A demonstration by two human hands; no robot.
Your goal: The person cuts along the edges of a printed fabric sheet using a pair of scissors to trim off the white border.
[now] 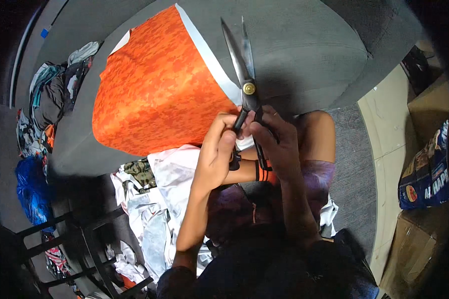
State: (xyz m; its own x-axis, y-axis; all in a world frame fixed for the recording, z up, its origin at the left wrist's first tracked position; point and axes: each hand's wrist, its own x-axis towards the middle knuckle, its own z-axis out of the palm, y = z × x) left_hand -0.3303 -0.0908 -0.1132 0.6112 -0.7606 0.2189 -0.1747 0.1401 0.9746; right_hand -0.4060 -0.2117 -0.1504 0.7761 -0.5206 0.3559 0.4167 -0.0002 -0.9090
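Large scissors (pixel 249 88) with black handles and a brass pivot point away from me, their blades slightly apart. My left hand (pixel 217 154) is closed around one handle, and my right hand (pixel 280 142) grips the other. Beside the blades, to the left, lies an orange patterned fabric (pixel 154 84) with a white edge, spread over a grey padded surface (pixel 309 50). The fabric's lower right corner reaches close to my fingers, and whether they touch it is unclear. White and pale cloth pieces (pixel 154 224) hang below the orange fabric, next to my left forearm.
Piled clothes (pixel 50 94) and a blue plastic bag (pixel 32 192) are at the left. A black metal frame (pixel 87 244) stands at the lower left. On the right are a dark printed bag (pixel 426 174) and cardboard boxes (pixel 411 246).
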